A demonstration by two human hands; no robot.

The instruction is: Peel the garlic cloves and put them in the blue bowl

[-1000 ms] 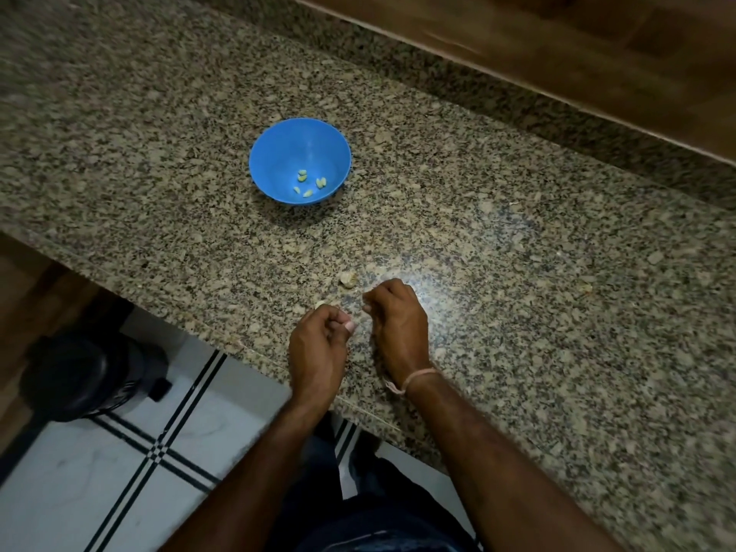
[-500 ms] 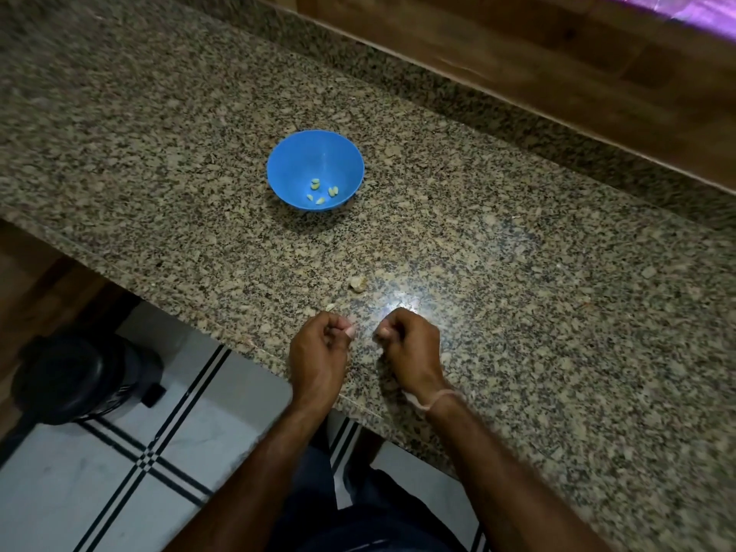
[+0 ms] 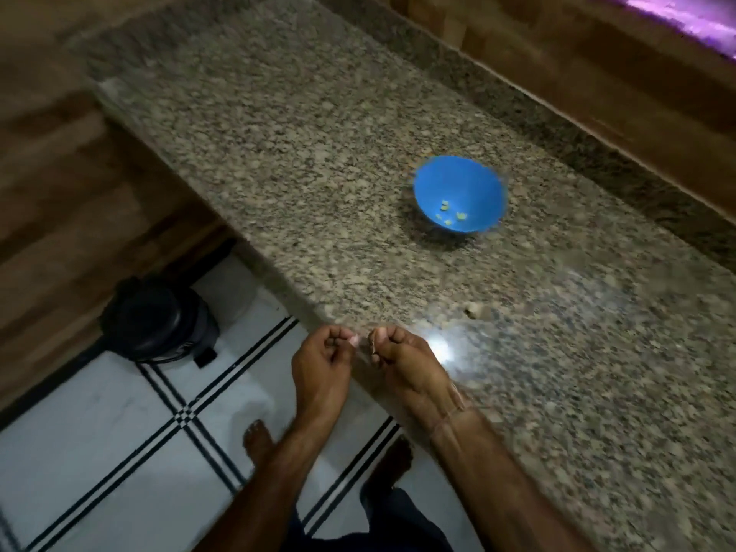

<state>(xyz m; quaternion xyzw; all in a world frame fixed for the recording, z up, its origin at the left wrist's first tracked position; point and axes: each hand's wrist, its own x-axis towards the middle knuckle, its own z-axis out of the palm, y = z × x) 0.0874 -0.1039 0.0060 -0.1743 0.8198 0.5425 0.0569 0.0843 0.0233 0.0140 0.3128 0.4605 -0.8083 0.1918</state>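
**Clove could slip off the edge**

My left hand (image 3: 322,362) is curled and pinches what looks like a pale garlic clove (image 3: 353,340). My right hand (image 3: 404,358) pinches a brownish flake of skin (image 3: 374,346). Blur hides the finer detail. Both hands work right at the tabletop (image 3: 318,173) edge, so a clove squeezed loose likely drops to the floor (image 3: 119,432). The blue bowl (image 3: 458,179) sits well apart at one o'clock, so I could also fumble the carry.
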